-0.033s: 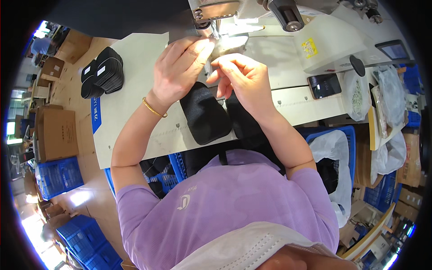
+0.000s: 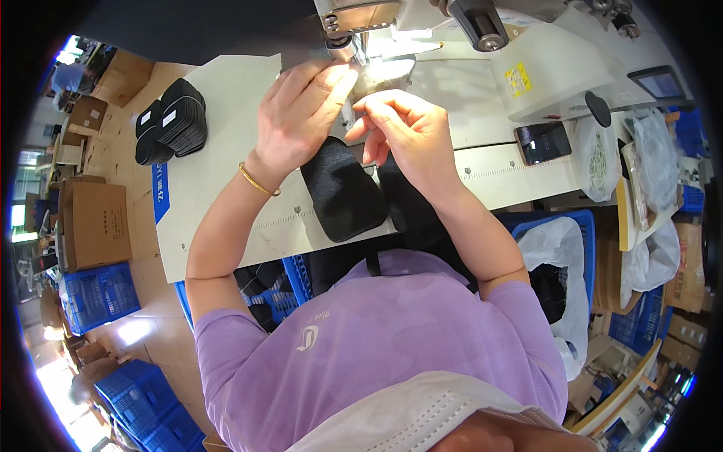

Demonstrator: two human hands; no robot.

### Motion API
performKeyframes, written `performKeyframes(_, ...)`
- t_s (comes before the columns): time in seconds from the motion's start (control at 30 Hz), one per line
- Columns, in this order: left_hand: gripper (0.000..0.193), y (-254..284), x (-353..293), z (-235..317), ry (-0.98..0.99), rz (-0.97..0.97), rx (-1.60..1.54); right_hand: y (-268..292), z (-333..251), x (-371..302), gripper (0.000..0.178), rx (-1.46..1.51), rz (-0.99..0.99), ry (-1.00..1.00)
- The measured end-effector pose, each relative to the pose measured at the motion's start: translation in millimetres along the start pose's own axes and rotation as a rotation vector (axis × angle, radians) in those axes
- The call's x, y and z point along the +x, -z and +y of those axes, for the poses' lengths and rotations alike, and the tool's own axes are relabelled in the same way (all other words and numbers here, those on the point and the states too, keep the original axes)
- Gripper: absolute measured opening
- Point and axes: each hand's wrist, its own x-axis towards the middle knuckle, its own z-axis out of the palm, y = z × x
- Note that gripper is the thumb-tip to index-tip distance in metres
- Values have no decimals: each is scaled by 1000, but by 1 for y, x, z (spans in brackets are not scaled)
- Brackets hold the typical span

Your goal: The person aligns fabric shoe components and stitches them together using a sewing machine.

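At the sewing machine [image 2: 557,83], my left hand [image 2: 297,113] is raised close to the needle area, its thumb and fingers pinched together. Whatever sits in that pinch is too small to make out. Just to the right and slightly lower, my right hand [image 2: 410,132] has its thumb against the forefinger, other fingers curled. I cannot see what it holds, if anything. The hands are apart. Beneath them a black rounded fabric piece [image 2: 345,200] lies at the table's front edge, partly covered by my left hand. A second black piece [image 2: 404,200] lies beside it, under my right wrist.
Two banded stacks of black pieces [image 2: 183,124] stand on the left of the white table [image 2: 226,188]. A phone [image 2: 544,143] and a clear plastic bag [image 2: 596,162] lie to the right. Blue crates [image 2: 102,297] and a cardboard box [image 2: 94,226] stand on the floor at left.
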Motion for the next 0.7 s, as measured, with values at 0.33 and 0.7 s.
performKeyframes(0.33, 29, 2, 4, 5, 238, -44, -97, 4, 3, -7, 20, -68, -49, -48)
performKeyframes(0.7, 35, 25, 12, 14, 173, -3, -294, -3, 1, -15, 21, -46, -55, -73)
